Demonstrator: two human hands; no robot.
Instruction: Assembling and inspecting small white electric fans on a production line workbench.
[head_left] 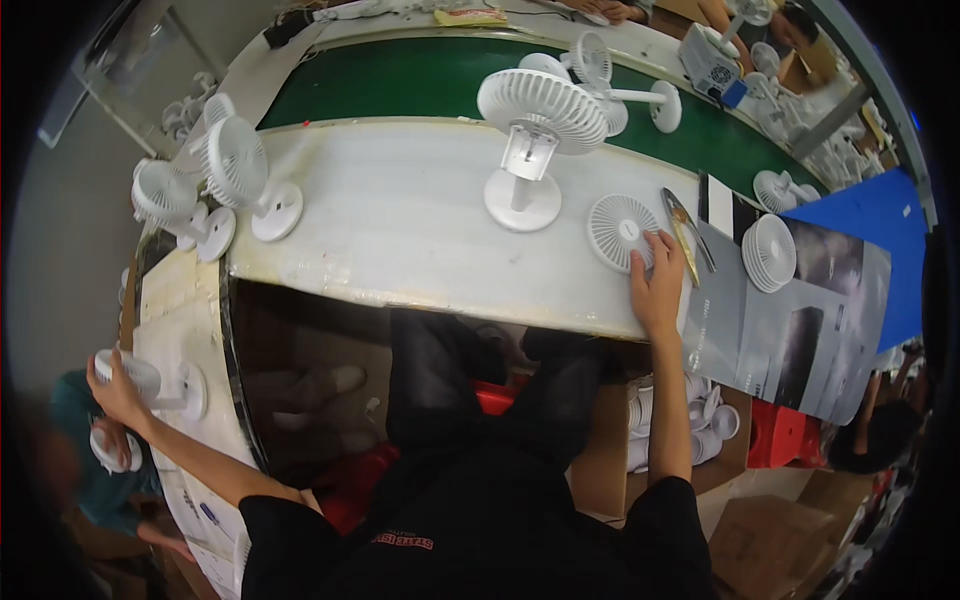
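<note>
At the far left, my left hand (122, 397) is wrapped round the head of a small white desk fan (186, 388), which lies tipped on the side table. My right hand (657, 278) grips the near right edge of a round white fan grille (617, 222) that rests flat on the white worktop. Just right of that grille lie pliers (688, 228) with a yellowish handle. A white fan (524, 200) stands upright on its round base in the middle, its grille tilted up.
Two more white fans (235, 165) stand at the worktop's left end. A stack of round grilles (769, 252) sits on a grey printed sheet (790, 335) at right. Beyond runs a green conveyor belt (400, 80). Below is a carton (600, 450) of white parts. Other people work nearby.
</note>
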